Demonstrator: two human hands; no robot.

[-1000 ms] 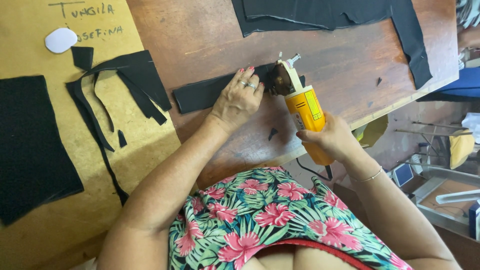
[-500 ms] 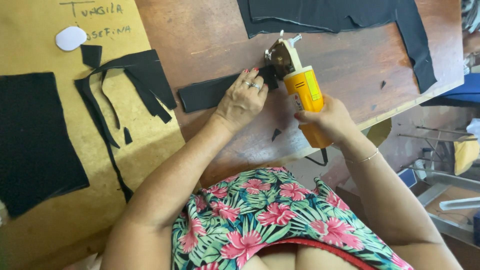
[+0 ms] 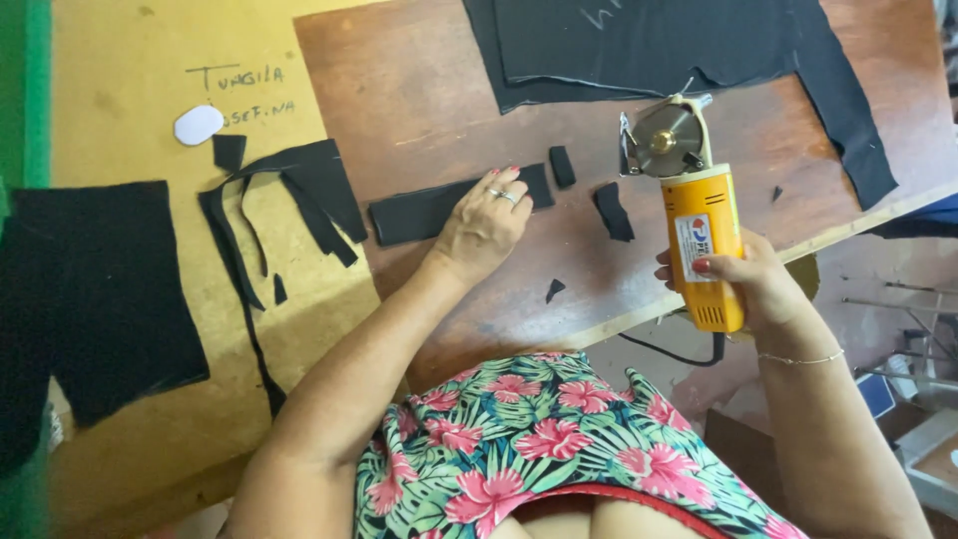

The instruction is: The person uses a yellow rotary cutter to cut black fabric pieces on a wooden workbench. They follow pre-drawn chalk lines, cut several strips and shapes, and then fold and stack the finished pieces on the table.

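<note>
- L hand [image 3: 484,225] is laid flat, palm down, fingers close together, on the right end of a black strip [image 3: 424,212]; a ring is worn on 1 finger.
- The strip is spread lengthwise on the brown table [image 3: 419,110], running from 9 to 3 o'clock, its left end free near the yellow board [image 3: 130,120].
- R hand [image 3: 743,279] is wrapped around the yellow body of the cutter [image 3: 699,220], fingers curled over its top, thumb side hidden; a thin bracelet is seen at the wrist.
- The cutter is held at the table's near edge w/ its round blade [image 3: 667,140] pointing to 12 o'clock; whether the base touches the wood can't be told. A black cord hangs from its rear at 6 o'clock.
- 2 small black offcuts are lying betw. strip and cutter: 1 [image 3: 562,166] just beside the strip's end at 1 o'clock from L hand, the other [image 3: 613,212] at 3 o'clock from it, near the blade.
- A tiny scrap [image 3: 554,289] sits at 5 o'clock from L hand.
- A large black cloth [image 3: 659,50] is spread at 12 o'clock, past the blade.
- On the yellow board, cut black trimmings [image 3: 299,195], a big black panel [image 3: 100,289] and a white oval [image 3: 199,125] are lying at 9 to 10 o'clock, well apart from both hands.
</note>
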